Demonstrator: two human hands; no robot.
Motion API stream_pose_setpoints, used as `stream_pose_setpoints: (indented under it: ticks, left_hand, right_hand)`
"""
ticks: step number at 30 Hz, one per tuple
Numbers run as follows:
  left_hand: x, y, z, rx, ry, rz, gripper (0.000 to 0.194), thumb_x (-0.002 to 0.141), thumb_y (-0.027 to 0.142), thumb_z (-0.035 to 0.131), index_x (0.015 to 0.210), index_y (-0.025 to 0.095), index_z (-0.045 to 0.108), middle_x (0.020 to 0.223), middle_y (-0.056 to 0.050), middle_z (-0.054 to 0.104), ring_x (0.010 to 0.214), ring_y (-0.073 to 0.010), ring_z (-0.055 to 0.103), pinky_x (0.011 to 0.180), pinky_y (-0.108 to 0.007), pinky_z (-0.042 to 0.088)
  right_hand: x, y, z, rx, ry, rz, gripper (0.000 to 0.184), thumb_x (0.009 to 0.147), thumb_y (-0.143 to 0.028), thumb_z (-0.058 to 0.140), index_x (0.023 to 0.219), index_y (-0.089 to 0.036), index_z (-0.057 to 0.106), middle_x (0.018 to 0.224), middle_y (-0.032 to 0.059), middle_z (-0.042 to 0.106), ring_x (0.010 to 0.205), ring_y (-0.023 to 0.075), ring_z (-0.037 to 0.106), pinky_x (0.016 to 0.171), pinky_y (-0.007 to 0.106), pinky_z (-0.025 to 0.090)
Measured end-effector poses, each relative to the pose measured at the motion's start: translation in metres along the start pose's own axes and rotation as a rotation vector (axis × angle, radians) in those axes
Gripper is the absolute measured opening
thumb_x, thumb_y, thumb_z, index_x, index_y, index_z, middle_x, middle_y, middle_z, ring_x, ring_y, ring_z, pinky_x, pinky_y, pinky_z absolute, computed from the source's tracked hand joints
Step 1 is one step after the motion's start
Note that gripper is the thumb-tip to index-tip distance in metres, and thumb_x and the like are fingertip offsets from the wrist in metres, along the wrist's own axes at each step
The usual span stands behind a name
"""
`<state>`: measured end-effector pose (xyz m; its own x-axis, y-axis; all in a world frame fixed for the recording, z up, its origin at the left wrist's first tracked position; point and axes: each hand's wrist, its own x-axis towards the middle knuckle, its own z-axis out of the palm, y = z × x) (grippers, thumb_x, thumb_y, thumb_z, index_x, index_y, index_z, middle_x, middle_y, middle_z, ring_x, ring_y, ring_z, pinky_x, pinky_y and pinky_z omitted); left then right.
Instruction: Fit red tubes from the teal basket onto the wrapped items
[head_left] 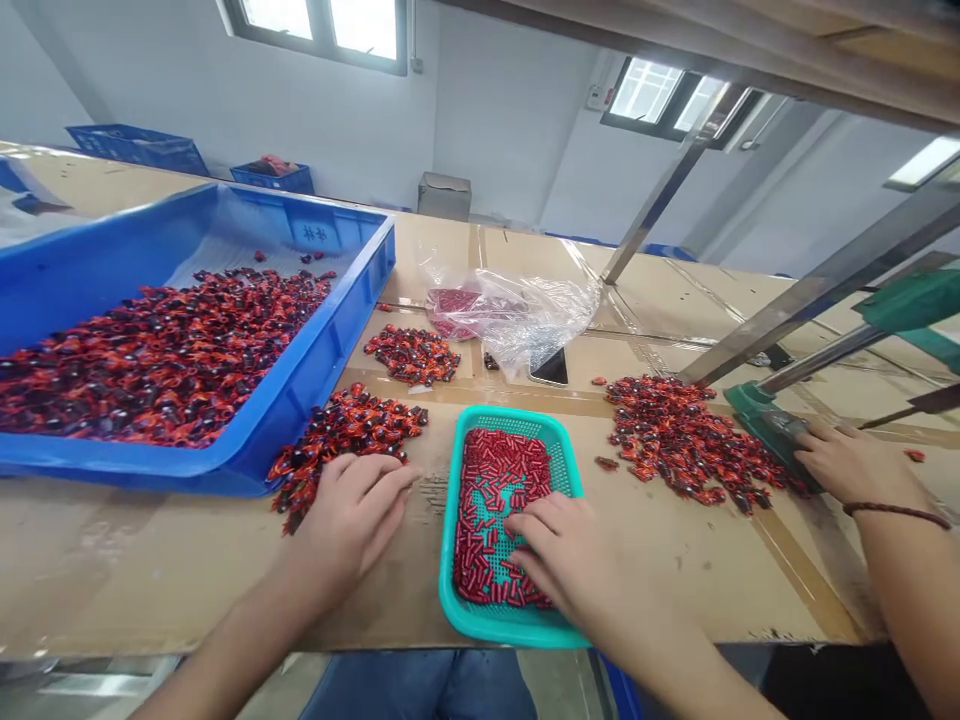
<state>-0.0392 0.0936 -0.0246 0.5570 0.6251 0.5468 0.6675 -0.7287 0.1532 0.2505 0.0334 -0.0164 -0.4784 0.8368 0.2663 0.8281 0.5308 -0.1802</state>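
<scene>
My left hand (360, 510) lies at the right edge of a pile of small red-and-black pieces (367, 425). Its fingers are bent and close together, pointing right; whatever may be between them is hidden. My right hand (566, 555) reaches into a green perforated basket (451, 540) from its right side. There the thumb and fingers stand apart, with the fingertips over short, shiny red tubes (502, 460). These tubes cover much of the basket's floor, and the green mesh shows through in the middle.
A large blue crate (247, 450) full of similar red-and-black pieces stands left. More piles (416, 355) (682, 440) lie behind and right. A clear plastic bag (517, 310) and a phone (550, 366) sit behind the basket. Another person's hand (862, 465) touches a green hand press (765, 420).
</scene>
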Motion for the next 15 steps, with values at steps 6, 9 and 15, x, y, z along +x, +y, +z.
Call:
stream_pose_setpoints:
  ticks: [6, 9, 15]
  left_hand:
    - [0.001, 0.041, -0.024, -0.936, 0.144, -0.437, 0.01, 0.101, 0.022, 0.064, 0.103, 0.024, 0.074, 0.094, -0.003, 0.073, 0.089, -0.015, 0.074, 0.077, -0.021, 0.061]
    - [-0.002, 0.057, -0.022, -1.333, 0.213, -0.739, 0.016, 0.092, 0.037, 0.079, 0.09, 0.021, 0.077, 0.09, -0.004, 0.077, 0.086, -0.0152, 0.076, 0.075, -0.02, 0.063]
    - [-0.012, 0.079, -0.017, -1.819, 0.163, -1.036, 0.023, 0.085, 0.044, 0.086, 0.096, 0.023, 0.082, 0.085, -0.001, 0.075, 0.072, -0.0069, 0.072, 0.069, -0.012, 0.059]
  right_hand:
    - [-0.001, 0.003, 0.026, 0.04, -0.054, 0.041, 0.027, 0.1, -0.011, 0.055, 0.079, -0.021, 0.067, 0.076, 0.0026, 0.067, 0.068, 0.0192, 0.064, 0.062, 0.03, 0.051]
    - [0.0, 0.004, 0.025, 0.099, -0.066, 0.068, 0.028, 0.104, -0.013, 0.05, 0.083, -0.019, 0.068, 0.079, 0.0034, 0.067, 0.07, 0.0192, 0.065, 0.062, 0.03, 0.052]
    - [0.008, -0.021, -0.011, 0.423, -0.048, 0.134, 0.021, 0.11, -0.024, 0.049, 0.096, -0.021, 0.065, 0.091, 0.003, 0.068, 0.08, 0.0159, 0.068, 0.071, 0.028, 0.057]
